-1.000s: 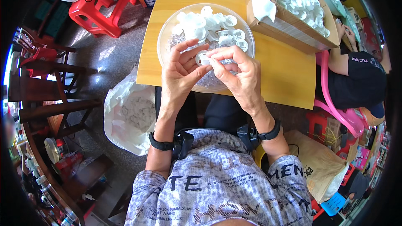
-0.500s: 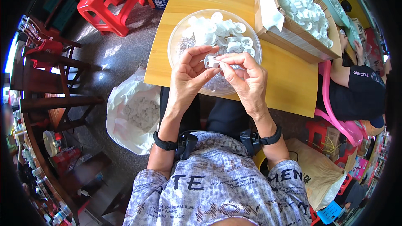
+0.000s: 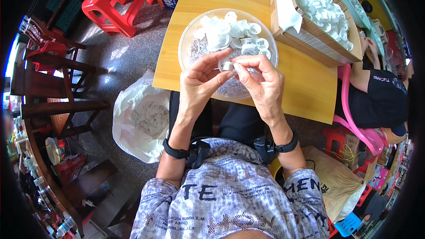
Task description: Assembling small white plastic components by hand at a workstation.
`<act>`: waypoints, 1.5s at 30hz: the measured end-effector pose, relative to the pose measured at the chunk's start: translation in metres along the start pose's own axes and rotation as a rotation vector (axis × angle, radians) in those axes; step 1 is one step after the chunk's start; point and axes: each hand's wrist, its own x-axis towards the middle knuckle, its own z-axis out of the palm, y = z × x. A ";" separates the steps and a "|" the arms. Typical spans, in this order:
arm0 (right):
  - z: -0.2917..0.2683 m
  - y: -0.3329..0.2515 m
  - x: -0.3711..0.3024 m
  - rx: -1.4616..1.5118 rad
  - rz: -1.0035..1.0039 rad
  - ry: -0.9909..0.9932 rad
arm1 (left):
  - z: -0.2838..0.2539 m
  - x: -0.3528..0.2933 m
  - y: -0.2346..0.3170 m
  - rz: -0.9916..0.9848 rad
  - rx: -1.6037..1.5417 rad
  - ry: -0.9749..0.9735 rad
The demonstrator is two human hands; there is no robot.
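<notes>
Over the near rim of a round clear tub [image 3: 180, 46], both hands are raised close together. My left hand [image 3: 201, 74] pinches a small round white plastic piece [image 3: 226, 65] between thumb and fingers. From the other side, my right hand [image 3: 261, 79] has its thumb and forefinger pressed together at the piece's edge, on a thin, pale part [image 3: 233, 63] too small to make out. In the tub, white round plastic pieces [image 3: 219, 33] lie heaped at the far side, with many small clear bits [image 3: 232, 89] below and nearer me.
A cardboard box [image 3: 310, 40] full of similar white pieces stands on the yellow wooden table [image 3: 305, 93]. On the floor at left sits a white sack [image 3: 126, 128] of small pale parts. A red stool [image 3: 110, 6] is far left; another person [image 3: 376, 88] sits at right.
The white piece has tilted slightly in my fingers, its round face now turned more upward. Both hands stay almost in place. The other person's hands at right have shifted.
</notes>
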 end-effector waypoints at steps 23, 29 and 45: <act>-0.009 0.000 0.002 0.080 0.128 -0.017 | -0.009 0.002 -0.005 0.001 -0.025 -0.022; -0.010 0.005 0.001 0.017 0.073 -0.009 | -0.010 0.003 -0.006 0.050 0.090 -0.061; -0.179 -0.055 0.140 -0.783 -0.354 0.535 | -0.007 0.084 0.015 0.512 1.230 -0.072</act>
